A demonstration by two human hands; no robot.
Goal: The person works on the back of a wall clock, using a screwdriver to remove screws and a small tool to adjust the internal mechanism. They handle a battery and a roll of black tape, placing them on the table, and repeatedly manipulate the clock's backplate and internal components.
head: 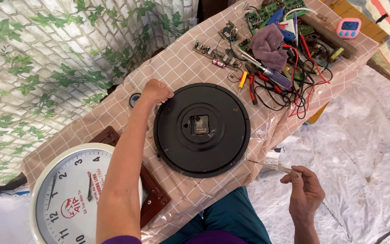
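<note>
I am looking down on a black round clock back (201,130) lying face down in the middle of the counter (177,68), its small square movement housing (199,124) showing at the centre. My left hand (155,92) is resting at the clock back's upper left rim, fingers curled down against the edge, pressing rather than gripping. My right hand (304,192) is hovering off the counter's near edge, well apart from the left, with fingers pinched shut on a thin clear-handled screwdriver (271,166) whose tip is pointing toward the clock back's lower right rim without touching it. A white clock face (66,194) is lying under my left forearm, over a dark red frame (152,192). Circuit boards (271,11), a purple cloth (269,45), red pliers (251,86) and a pink timer (349,27) are crowding the counter's far end.
</note>
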